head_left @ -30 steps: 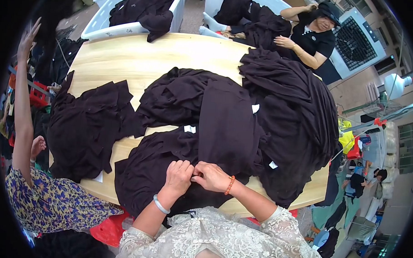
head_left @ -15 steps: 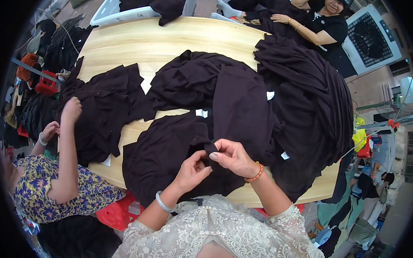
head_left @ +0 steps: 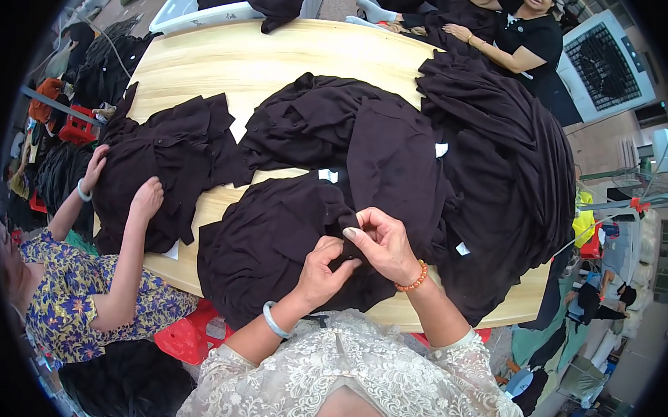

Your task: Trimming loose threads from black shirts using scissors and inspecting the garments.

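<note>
A dark garment [head_left: 263, 235] lies bunched on the table before me, a white label at its far edge. My right hand [head_left: 385, 247], with an orange bead bracelet, pinches a raised edge of it between thumb and fingers. Just left and slightly nearer, my left hand [head_left: 328, 273], wearing a pale bangle, has its fingers curled against the same cloth; what exactly its fingertips grip is partly hidden. Beyond my hands spreads another dark garment [head_left: 395, 155], and a dark buttoned shirt [head_left: 300, 126] lies to its left.
A large dark heap of cloth [head_left: 508, 178] covers the right of the wooden table [head_left: 280, 56]. At left, a co-worker's hands [head_left: 149, 198] rest on a dark shirt [head_left: 170, 155]. A white bin [head_left: 230, 15] of dark clothing stands at the far edge. Another person [head_left: 535, 43] sits at the far right.
My left hand has moved slightly right and up, and the cloth edge between my hands shows less. The co-worker at left has brought both hands down onto the dark shirt.
</note>
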A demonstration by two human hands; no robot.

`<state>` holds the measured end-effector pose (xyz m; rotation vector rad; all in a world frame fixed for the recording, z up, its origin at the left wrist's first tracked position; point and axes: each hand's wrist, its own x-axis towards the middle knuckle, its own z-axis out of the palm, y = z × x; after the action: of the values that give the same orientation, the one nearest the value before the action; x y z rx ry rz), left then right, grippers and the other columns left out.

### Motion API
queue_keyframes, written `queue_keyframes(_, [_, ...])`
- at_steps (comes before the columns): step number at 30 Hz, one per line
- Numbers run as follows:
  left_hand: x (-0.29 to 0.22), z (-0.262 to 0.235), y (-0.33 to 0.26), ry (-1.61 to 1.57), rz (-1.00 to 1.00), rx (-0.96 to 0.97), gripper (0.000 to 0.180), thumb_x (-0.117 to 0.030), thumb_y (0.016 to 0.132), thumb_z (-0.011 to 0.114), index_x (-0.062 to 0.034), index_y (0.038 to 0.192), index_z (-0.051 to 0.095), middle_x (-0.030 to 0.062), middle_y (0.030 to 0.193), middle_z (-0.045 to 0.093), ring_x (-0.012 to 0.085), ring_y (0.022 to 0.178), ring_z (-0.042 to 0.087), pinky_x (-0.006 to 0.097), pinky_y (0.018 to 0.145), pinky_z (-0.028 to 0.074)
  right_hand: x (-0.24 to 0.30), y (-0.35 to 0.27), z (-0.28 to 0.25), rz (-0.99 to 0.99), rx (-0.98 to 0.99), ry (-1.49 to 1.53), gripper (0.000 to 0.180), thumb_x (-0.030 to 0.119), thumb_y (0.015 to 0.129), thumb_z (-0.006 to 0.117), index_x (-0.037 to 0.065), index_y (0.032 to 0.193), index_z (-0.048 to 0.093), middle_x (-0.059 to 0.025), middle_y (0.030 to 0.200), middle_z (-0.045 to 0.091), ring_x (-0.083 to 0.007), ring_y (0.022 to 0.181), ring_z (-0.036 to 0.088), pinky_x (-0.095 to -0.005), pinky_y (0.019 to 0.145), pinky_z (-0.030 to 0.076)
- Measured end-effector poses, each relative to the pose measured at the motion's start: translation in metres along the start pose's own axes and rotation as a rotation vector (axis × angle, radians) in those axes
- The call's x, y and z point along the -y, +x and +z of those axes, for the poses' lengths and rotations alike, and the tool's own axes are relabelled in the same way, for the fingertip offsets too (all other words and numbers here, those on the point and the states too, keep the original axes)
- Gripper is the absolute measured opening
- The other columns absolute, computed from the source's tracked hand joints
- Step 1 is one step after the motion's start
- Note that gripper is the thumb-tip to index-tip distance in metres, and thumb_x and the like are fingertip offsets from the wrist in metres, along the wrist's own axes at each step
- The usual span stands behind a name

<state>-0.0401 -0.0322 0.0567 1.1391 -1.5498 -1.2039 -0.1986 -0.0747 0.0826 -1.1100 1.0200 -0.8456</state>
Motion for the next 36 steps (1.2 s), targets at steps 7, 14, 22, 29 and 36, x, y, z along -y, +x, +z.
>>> queue_keyframes(7, [-0.004,-0.01,-0.008,-0.227,-0.073,-0.046,0.009,0.001,0.081,0.066,0.0016,0.089,0.062,0.006,0.08,0.061,0.0171,0.077,0.052,0.028,0.072,0.042,0.008,0.0,-0.002,-0.306,-0.132,-0.533,0.013,-0.001,0.083,0.067,-0.002,0.083,0.054,-0.0031,0.087,0.055,-0.0017,0.059,0.043,-0.0189,0.051,0.038])
queue_keyframes(14, [-0.015,-0.019,0.0,-0.239,-0.128,-0.113,0.009,0.002,0.081,0.064,0.002,0.089,0.062,0.0052,0.077,0.058,0.0156,0.073,0.05,0.026,0.068,0.042,0.015,-0.009,-0.008,-0.035,0.134,-0.009,0.01,0.005,0.09,0.061,-0.004,0.094,0.059,-0.0043,0.098,0.06,-0.0045,0.064,0.059,-0.0178,0.056,0.049])
queue_keyframes(22, [-0.025,-0.024,0.008,-0.059,-0.12,-0.051,0.006,0.0,0.082,0.065,0.0018,0.087,0.062,0.005,0.081,0.058,0.0125,0.074,0.052,0.024,0.066,0.041,0.009,-0.01,-0.012,-0.148,0.165,-0.071,0.006,0.0,0.089,0.059,-0.005,0.093,0.057,-0.006,0.095,0.057,-0.0075,0.073,0.061,-0.0193,0.061,0.049])
queue_keyframes(29, [-0.008,-0.02,0.013,0.02,-0.093,-0.032,0.009,-0.001,0.08,0.067,0.0016,0.085,0.06,0.0056,0.073,0.055,0.0153,0.071,0.052,0.027,0.063,0.043,0.016,-0.006,-0.011,-0.491,0.095,-0.575,0.015,-0.004,0.077,0.067,-0.001,0.088,0.057,-0.0102,0.086,0.058,-0.0173,0.068,0.06,-0.0261,0.057,0.049])
queue_keyframes(36, [-0.002,-0.022,0.013,0.081,-0.025,-0.071,0.009,-0.005,0.081,0.067,-0.0004,0.084,0.06,0.0069,0.076,0.056,0.0169,0.072,0.054,0.028,0.063,0.044,0.021,-0.001,-0.012,-0.515,0.156,-0.607,0.02,-0.003,0.075,0.073,0.0,0.09,0.059,-0.0113,0.087,0.061,-0.0209,0.067,0.062,-0.0271,0.056,0.05])
